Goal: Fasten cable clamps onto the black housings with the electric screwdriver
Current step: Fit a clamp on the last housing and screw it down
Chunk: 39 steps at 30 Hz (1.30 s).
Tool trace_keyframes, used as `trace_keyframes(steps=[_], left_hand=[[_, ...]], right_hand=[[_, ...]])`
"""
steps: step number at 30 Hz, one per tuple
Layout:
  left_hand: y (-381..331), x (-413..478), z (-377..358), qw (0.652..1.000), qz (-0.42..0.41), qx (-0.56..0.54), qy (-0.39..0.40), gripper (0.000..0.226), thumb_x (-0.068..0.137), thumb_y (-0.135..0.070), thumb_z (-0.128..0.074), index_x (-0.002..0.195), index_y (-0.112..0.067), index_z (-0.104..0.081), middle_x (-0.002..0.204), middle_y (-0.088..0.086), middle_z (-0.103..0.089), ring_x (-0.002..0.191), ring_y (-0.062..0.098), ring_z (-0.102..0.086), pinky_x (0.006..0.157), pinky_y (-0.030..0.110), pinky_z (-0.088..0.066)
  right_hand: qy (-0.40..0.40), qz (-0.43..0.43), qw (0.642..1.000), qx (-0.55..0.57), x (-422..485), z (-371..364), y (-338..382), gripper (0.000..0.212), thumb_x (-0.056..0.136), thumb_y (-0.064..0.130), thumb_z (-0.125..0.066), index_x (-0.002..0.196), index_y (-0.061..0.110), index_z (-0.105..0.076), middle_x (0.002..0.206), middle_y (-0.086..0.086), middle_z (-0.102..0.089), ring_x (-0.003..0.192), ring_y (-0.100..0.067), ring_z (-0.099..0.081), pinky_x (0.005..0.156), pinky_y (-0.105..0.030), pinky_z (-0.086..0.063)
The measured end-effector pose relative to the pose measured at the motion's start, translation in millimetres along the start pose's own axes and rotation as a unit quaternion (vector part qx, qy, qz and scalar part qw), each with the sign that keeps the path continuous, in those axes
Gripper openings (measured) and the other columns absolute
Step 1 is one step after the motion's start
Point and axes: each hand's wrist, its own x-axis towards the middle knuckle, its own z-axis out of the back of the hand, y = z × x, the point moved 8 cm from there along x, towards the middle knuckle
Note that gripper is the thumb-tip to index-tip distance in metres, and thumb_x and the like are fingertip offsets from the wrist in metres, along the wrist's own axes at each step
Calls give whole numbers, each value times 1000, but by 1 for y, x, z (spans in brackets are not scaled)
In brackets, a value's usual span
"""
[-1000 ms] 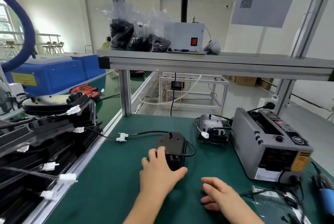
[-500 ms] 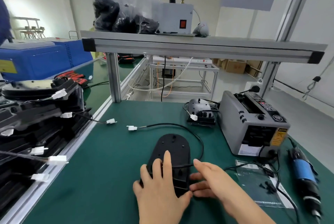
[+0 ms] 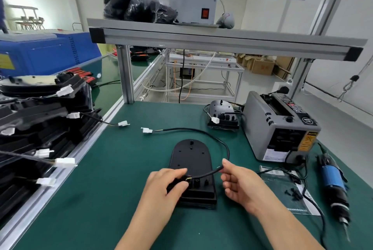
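A black housing (image 3: 191, 159) lies flat on the green mat in front of me. Its black cable (image 3: 218, 140) loops right and back to a white connector (image 3: 147, 130). My left hand (image 3: 167, 189) presses on the housing's near left part where the cable enters. My right hand (image 3: 238, 183) pinches the cable between thumb and forefinger just right of the housing. The blue electric screwdriver (image 3: 333, 185) lies on the mat at the right, untouched. Small black clamps and screws (image 3: 292, 192) lie on a clear bag beside it.
A grey tape dispenser (image 3: 280, 126) stands at the right rear, a second housing (image 3: 222, 116) to its left. Stacked black housings (image 3: 40, 120) with white connectors fill the left bench. An aluminium shelf (image 3: 222, 39) spans overhead, its post (image 3: 126, 74) at the mat's back left.
The housing has come from the mat's middle to just in front of me. My right hand has moved from the mat to the cable and gripped it; my left hand has shifted to the cable entry.
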Motion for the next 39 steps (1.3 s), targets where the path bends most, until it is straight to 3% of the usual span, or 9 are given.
trace_keyframes(steps=[3,6,14,16,18,20,22,30,39], left_hand=[[-8,1,-3,1000,-12,24,8,27,84,-42,-64,98,-63,-55,101,-36,-48,108,-10,-38,80,2,-31],[-16,-1,-8,995,-27,92,-1,23,77,-58,-61,96,-67,-51,96,-27,-45,105,-7,-37,77,8,-33],[-31,-6,-13,984,-80,156,-24,18,84,-58,-52,93,-47,-64,91,-20,-43,101,-1,-36,68,11,-36],[-32,-7,-13,984,-95,146,-30,14,85,-53,-57,92,-45,-66,92,-23,-42,101,-1,-36,67,8,-34],[-32,-7,-13,983,-103,146,-32,11,84,-51,-60,90,-44,-67,92,-24,-43,100,-1,-36,66,7,-33],[-31,-6,-11,983,-108,141,-39,8,83,-47,-63,89,-44,-67,91,-23,-44,98,0,-37,66,8,-32],[-31,-6,-10,985,-107,132,-40,6,83,-44,-66,89,-44,-67,90,-23,-46,97,1,-38,67,10,-33],[-22,-8,-8,995,-75,70,9,33,86,-34,-64,99,-61,-50,101,-32,-43,105,-1,-37,78,5,-32],[-10,-9,-2,999,-29,24,38,35,87,-23,-64,102,-53,-54,99,-31,-49,104,-7,-40,82,5,-33]], right_hand=[[14,-5,1000,22,-4,-6,-4,20,83,29,-70,79,12,-62,55,1,-57,41,-8,-50,39,-17,-43],[14,-4,1000,19,-10,-6,-7,18,84,26,-70,75,13,-60,54,1,-56,40,-8,-49,37,-17,-42],[0,11,992,-123,-27,10,-14,25,86,28,-67,75,7,-59,54,-4,-56,42,-16,-52,40,-22,-43],[-62,110,965,-232,-30,20,2,26,85,28,-70,73,9,-57,55,0,-57,47,-15,-55,46,-25,-47],[-102,247,911,-314,-44,18,21,12,82,27,-72,80,22,-62,75,9,-62,71,-5,-60,71,-25,-50],[-57,334,859,-384,-54,1,24,24,83,25,-71,100,38,-62,105,19,-57,104,6,-50,93,-16,-38],[-5,364,827,-427,-58,-15,17,32,85,24,-70,107,44,-58,116,23,-51,118,8,-39,100,-11,-27],[-40,428,815,-388,-67,-19,22,24,82,12,-73,92,33,-73,90,16,-60,105,-3,-49,89,-11,-35],[-3,442,799,-407,-71,-17,16,15,81,32,-62,94,36,-69,89,15,-61,97,-3,-51,83,-13,-38]])
